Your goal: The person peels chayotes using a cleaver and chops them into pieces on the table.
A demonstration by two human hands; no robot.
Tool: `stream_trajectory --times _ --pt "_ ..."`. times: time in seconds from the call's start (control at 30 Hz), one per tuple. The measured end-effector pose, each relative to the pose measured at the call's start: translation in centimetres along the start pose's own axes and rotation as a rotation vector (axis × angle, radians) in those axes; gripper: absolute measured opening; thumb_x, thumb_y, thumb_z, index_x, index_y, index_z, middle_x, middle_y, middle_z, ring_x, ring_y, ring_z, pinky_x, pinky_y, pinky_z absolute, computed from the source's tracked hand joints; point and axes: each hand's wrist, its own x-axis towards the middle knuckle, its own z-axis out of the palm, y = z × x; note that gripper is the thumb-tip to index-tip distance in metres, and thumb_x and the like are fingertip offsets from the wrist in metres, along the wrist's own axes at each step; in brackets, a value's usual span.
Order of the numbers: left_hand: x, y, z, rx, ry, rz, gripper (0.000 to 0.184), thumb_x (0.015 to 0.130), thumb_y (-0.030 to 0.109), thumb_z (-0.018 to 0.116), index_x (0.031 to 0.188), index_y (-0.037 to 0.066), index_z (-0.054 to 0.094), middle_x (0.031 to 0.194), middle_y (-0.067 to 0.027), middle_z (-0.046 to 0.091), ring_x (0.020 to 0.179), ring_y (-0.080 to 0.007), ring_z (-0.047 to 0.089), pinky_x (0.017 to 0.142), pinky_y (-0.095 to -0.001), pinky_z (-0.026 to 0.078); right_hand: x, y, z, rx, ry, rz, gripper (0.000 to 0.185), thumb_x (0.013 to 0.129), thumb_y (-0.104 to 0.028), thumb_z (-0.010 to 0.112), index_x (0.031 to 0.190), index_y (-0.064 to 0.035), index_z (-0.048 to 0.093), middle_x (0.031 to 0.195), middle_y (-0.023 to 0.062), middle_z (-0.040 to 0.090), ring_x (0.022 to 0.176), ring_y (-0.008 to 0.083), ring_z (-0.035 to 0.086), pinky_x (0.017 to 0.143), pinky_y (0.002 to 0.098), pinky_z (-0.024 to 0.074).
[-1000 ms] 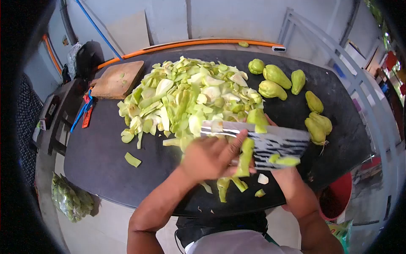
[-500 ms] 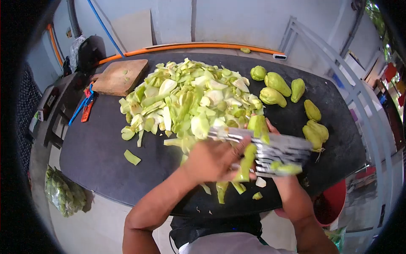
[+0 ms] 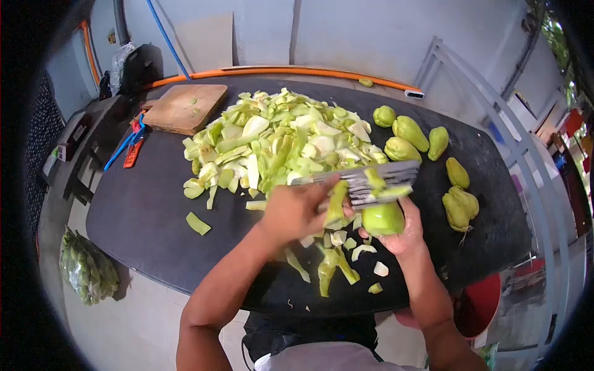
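In my left hand, the fingers are wrapped around the handle end of a broad-bladed knife. The blade is smeared by motion, with bits of green peel on its face. A strip of peel hangs beside my left fingers. My right hand cups a green chayote from the right and below, just under the blade. Whether the edge touches the chayote I cannot tell. Peel scraps lie on the dark table below my hands. Behind them rises a large heap of pale green chayote peelings.
Several whole chayotes sit at the right of the table. A wooden cutting board and a tool with blue and orange handles lie at the back left. A red bucket stands below right; a bag of greens is on the floor left.
The knife has swung up and left, uncovering the chayote and my right hand. The chayote's smooth green end now faces me. The camera view has shifted slightly.
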Motion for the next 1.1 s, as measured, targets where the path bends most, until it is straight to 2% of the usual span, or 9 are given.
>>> stream_trajectory --times 0.13,0.27,0.4,0.67,0.9,0.93,0.97,1.03,1.1 --pt "-0.1 1.0 0.4 0.043 -0.022 0.002 0.069 0.081 0.048 0.076 0.131 0.004 0.062 0.071 -0.0114 0.069 0.062 -0.0284 0.069 0.056 -0.0355 0.055 0.1 -0.1 1.8 -0.07 0.321 -0.088 0.053 0.099 -0.044 0.048 0.134 -0.0046 0.053 0.126 0.0154 0.063 0.112 0.0322 0.063 0.095 0.0583 0.0511" --pt "-0.5 4.0 1.3 0.116 0.041 0.356 0.08 0.072 0.045 0.079 0.135 0.0 0.059 0.067 -0.0045 0.062 0.056 -0.0224 0.064 0.051 -0.0356 0.052 -0.2 -0.5 1.1 0.127 0.232 -0.005 0.051 0.103 -0.045 0.041 0.136 -0.0063 0.053 0.125 0.0163 0.064 0.112 0.0285 0.064 0.102 0.0429 0.0499" --pt "-0.7 5.2 1.1 0.179 -0.003 0.418 0.081 0.075 0.045 0.07 0.144 0.007 0.052 0.066 -0.0009 0.051 0.055 -0.0193 0.057 0.05 -0.0326 0.049 -0.2 0.1 1.3 0.037 0.226 -0.085 0.048 0.106 -0.043 0.037 0.131 -0.006 0.055 0.12 0.0171 0.066 0.11 0.0273 0.065 0.099 0.0423 0.0521" --pt "-0.2 3.6 0.7 0.159 0.018 0.391 0.08 0.072 0.043 0.074 0.139 0.005 0.056 0.067 -0.0012 0.052 0.055 -0.0185 0.058 0.049 -0.0332 0.049 -0.3 -0.2 0.2 0.116 0.169 -0.062 0.042 0.109 -0.033 0.034 0.136 -0.005 0.051 0.125 0.0143 0.064 0.112 0.0243 0.063 0.102 0.0395 0.0506" --pt "-0.2 4.0 0.0 0.137 0.038 0.382 0.083 0.07 0.044 0.076 0.139 0.003 0.055 0.065 -0.0002 0.053 0.053 -0.0187 0.059 0.048 -0.0335 0.048 -0.4 -0.1 2.1 -0.393 0.35 -0.188 0.044 0.108 -0.028 0.038 0.144 -0.0049 0.042 0.131 0.0122 0.058 0.118 0.0226 0.059 0.106 0.0387 0.047" --pt "-0.1 3.4 -0.3 0.145 0.017 0.354 0.085 0.069 0.049 0.079 0.136 0.001 0.057 0.063 -0.0005 0.054 0.052 -0.0187 0.059 0.048 -0.0332 0.049 -0.3 -0.4 0.8 -0.144 0.146 -0.124 0.047 0.106 -0.034 0.04 0.145 -0.0076 0.043 0.133 0.0125 0.058 0.12 0.0233 0.058 0.107 0.0413 0.0464" --pt "0.0 2.9 -0.6 0.154 -0.003 0.326 0.087 0.069 0.055 0.081 0.132 -0.001 0.06 0.062 -0.0009 0.055 0.051 -0.0188 0.06 0.049 -0.0329 0.049 -0.1 0.6 2.1 -0.164 0.33 -0.207 0.047 0.106 -0.037 0.043 0.143 -0.0084 0.047 0.124 0.0105 0.063 0.109 0.0236 0.064 0.097 0.0407 0.053" --pt "-0.1 2.5 -0.6 0.131 0.041 0.312 0.083 0.07 0.048 0.079 0.135 0.001 0.058 0.064 -0.0014 0.056 0.052 -0.0193 0.06 0.047 -0.0338 0.048 -0.2 0.6 1.9 -0.039 0.288 -0.124 0.048 0.106 -0.038 0.043 0.143 -0.0089 0.047 0.128 0.0102 0.062 0.112 0.0252 0.063 0.098 0.0427 0.0523" --pt "-0.3 3.6 -0.6 0.053 0.081 0.336 0.08 0.07 0.04 0.076 0.138 0.004 0.056 0.066 -0.001 0.055 0.053 -0.0196 0.059 0.046 -0.0344 0.047 0.4 0.1 1.8 0.229 0.006 0.011 0.049 0.105 -0.042 0.04 0.142 -0.0099 0.048 0.137 0.0162 0.056 0.122 0.03 0.058 0.107 0.0473 0.0462"
